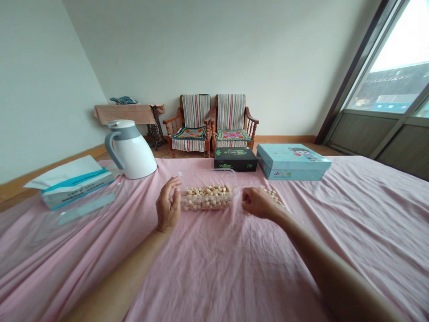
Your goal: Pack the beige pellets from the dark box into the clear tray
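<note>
The left hand (168,205) stands at the left end of a clear plastic container (236,193), its palm turned inward, thumb apart from the partly bent fingers. It is loosely spread; the fingertips are close to the container's wall, though contact cannot be told for certain. The right hand (258,203) is near the container's right end, back upward, fingers curled under. Its fingertips are hidden, so it cannot be told whether they are pressed together or pinching a nut. The container rests on a pink cloth (214,264) between the two hands, with many pale nuts (211,192) inside. More loose nuts (273,194) lie on the cloth just beyond the right hand. Farther back sit a black box (235,159) and a light-blue box (293,162); a white-and-grey jug (136,154) stands toward the left.
</note>
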### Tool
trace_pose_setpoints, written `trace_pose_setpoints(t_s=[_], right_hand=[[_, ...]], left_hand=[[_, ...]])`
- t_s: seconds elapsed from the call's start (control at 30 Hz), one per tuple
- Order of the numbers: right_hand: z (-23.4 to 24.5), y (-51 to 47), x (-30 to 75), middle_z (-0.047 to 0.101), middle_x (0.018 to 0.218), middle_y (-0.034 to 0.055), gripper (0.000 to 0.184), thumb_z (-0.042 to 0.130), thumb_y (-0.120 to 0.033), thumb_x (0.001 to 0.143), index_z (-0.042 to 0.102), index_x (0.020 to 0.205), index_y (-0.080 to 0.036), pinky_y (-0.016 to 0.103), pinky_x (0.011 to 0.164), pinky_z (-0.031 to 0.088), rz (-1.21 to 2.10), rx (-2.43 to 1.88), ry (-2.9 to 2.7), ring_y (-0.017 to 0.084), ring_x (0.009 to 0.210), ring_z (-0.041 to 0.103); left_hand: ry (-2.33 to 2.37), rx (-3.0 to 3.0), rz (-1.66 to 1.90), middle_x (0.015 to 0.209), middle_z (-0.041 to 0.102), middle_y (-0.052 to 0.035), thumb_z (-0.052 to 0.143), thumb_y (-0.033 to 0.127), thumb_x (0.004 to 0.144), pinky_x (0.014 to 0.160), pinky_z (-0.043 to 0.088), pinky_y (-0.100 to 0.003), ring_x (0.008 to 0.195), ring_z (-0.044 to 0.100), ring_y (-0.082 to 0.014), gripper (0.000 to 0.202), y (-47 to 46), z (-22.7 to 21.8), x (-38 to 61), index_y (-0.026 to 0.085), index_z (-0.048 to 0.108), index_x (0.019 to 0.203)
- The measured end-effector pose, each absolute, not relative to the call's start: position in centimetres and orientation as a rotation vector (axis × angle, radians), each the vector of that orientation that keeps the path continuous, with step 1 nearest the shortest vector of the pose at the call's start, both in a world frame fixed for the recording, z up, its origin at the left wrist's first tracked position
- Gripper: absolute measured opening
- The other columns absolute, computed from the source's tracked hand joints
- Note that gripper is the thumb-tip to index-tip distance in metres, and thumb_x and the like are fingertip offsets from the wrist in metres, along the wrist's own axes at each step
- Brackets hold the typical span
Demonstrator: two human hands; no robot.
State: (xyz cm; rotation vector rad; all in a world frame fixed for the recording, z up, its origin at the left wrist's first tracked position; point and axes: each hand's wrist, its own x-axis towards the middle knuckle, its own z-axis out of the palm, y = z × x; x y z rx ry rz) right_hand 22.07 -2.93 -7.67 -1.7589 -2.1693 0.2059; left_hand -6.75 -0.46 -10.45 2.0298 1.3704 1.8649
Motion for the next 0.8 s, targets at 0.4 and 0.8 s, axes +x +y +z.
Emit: trace_pose_setpoints(t_s=[0.4,0.8], right_hand=[[-6.8,-1.2,23.3,0.068,0.079,0.0052,0.019,0.049,-0.026,0.079,0.061,0.09,-0.015,0.025,0.062,0.046,0.493,-1.292,-1.539,0.014,0.066,0.063],[-8.6,-2.1,22.4,0.067,0.088,0.0119,0.016,0.051,-0.011,0.076,0.066,0.081,-0.013,0.026,0.063,0.032,-0.045,-1.888,-2.364,0.018,0.079,0.06]], left_hand=[[1.327,2.1,1.828,0.12,0.061,-0.0122,0.039,0.035,0.094,0.107,0.038,-0.04,0.125,0.05,-0.0225,0.029,-0.6,-10.4,-6.5,0.017,0.06,0.1],[1.324,2.115,1.824,0.118,0.062,-0.012,0.04,0.034,0.094,0.106,0.038,-0.04,0.123,0.05,-0.0228,0.027,-0.7,-10.2,-6.5,0.017,0.06,0.1]])
